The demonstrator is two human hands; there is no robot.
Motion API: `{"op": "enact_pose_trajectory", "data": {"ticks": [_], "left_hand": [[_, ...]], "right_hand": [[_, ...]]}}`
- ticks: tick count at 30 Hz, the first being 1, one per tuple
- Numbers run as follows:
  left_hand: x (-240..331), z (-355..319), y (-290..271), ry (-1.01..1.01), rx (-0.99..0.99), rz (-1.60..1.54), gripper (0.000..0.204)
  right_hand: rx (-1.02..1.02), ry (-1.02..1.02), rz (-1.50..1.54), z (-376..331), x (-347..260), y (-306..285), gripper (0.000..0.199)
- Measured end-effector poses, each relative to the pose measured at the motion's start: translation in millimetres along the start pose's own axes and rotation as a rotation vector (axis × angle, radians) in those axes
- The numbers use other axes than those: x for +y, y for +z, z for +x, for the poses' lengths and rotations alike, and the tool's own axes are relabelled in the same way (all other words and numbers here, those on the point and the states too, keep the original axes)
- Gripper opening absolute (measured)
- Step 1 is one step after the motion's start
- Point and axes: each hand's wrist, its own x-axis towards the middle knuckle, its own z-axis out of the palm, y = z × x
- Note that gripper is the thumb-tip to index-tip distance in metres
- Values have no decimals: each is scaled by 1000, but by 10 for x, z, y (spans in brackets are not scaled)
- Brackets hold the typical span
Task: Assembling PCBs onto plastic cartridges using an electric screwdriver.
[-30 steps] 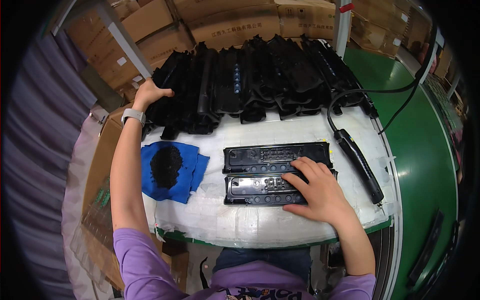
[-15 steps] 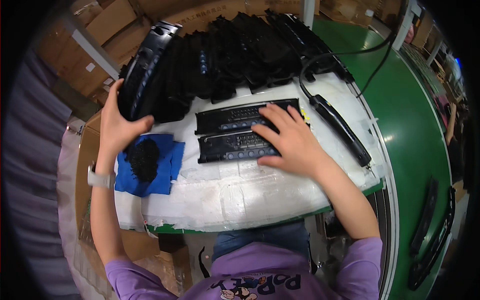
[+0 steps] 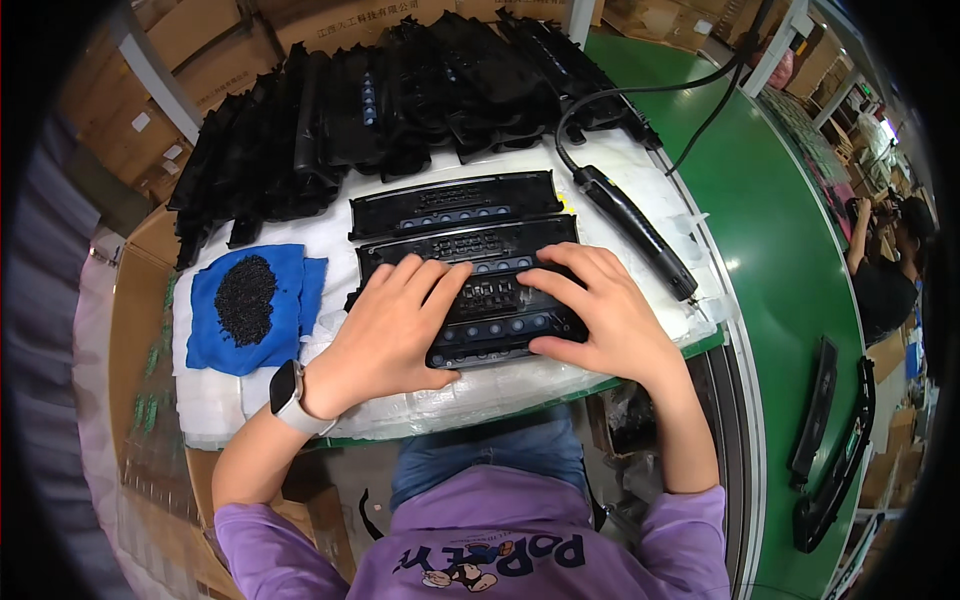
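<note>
Three long black plastic panels lie one in front of another on the white-covered table. The far panel (image 3: 455,205) and the middle panel (image 3: 400,250) each carry a row of round bluish-grey buttons or pads. Nearest me is the front panel (image 3: 500,325), gripped at both ends. My left hand (image 3: 395,325) is closed on its left end, with the thumb along the near edge. At the right end my right hand (image 3: 605,315) has its fingers over the top and the thumb near the front edge. A corded black electric screwdriver (image 3: 637,232) lies to the right.
A blue cloth (image 3: 204,300) bears a heap of tiny black pieces (image 3: 246,300) at the left. Several more black panels (image 3: 400,100) are stacked along the table's back. Curved black parts (image 3: 815,410) lie on the green floor at right, and another person (image 3: 885,270) is beyond.
My left hand has come from the stack at back left to the table's front, bringing a third panel. My right hand has moved from the two laid panels onto this one.
</note>
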Motion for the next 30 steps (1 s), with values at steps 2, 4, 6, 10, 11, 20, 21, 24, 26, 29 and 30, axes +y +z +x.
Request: {"op": "enact_pose_trajectory", "data": {"ticks": [2,4,6,10,11,20,21,24,26,29,30], "left_hand": [[48,-25,-22,8,9,18,93],[65,-88,-38,36,20,141,92],[57,-189,-46,-20,18,119,88],[-29,-535,87,-142,267,18,89],[-57,-618,148,-136,323,38,85],[-314,-1269,69,-308,554,-74,50],[-342,-1307,66,-336,581,-102,47],[-439,-1519,21,-426,674,-100,37],[-517,-1795,-50,-513,740,12,34],[-787,-2546,-163,-753,776,362,31],[-927,-2855,-219,-835,776,487,29]], "right_hand": [[-15,32,-2,16,27,24,58],[-2,27,-1,48,72,23,56],[78,-43,-36,56,129,27,53],[310,-27,-152,-5,140,-127,53],[360,-4,-161,-42,135,-164,54],[31,-45,58,-327,-368,55,52],[-14,-35,-70,-353,-412,95,52],[0,42,-181,-400,-432,185,54],[1,36,-226,-395,-467,180,56],[-30,-17,-280,-261,-713,202,52],[-37,-16,-246,-231,-818,185,55]]}}
